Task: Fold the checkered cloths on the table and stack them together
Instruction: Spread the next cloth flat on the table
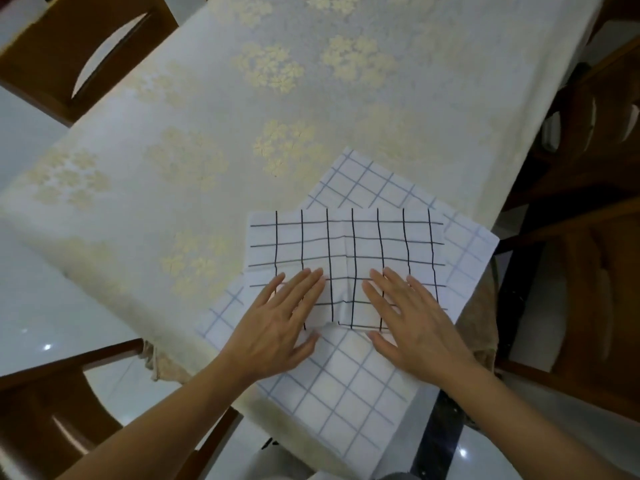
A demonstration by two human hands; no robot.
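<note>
Two hands lie flat with fingers straight and slightly spread, gripping nothing: the left hand (277, 323) and the right hand (415, 323) press side by side on the near edge of the black-checked cloth (346, 244), right of centre in the frame. That cloth's long axis runs left to right, its edges square with the frame, and a crease runs up its middle between the hands. It rests on the larger blue-checked cloth (346, 393), which is turned diagonally, one corner pointing to the upper frame and another overhanging the near edge of the table (242, 116).
</note>
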